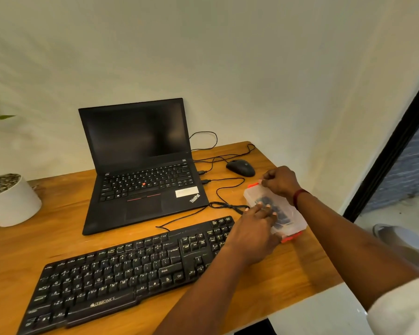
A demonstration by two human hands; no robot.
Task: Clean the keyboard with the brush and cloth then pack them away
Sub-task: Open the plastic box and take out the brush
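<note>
A black keyboard [121,269] lies slanted across the front of the wooden desk [288,274]. Right of it stands a small clear plastic box [288,213] with orange latches, dark contents showing through its lid. My left hand [254,230] lies on the box's near side, fingers laid over the lid and thumb by the near orange latch. My right hand [279,181] is curled at the box's far end, fingertips pinching at the far orange latch [253,185]. Brush and cloth cannot be told apart inside the box.
An open black laptop [140,165] stands behind the keyboard, screen dark. A black mouse [241,167] and loose cables [228,189] lie at the back right. A white plant pot [10,201] sits at the left edge. The desk's right edge is close to the box.
</note>
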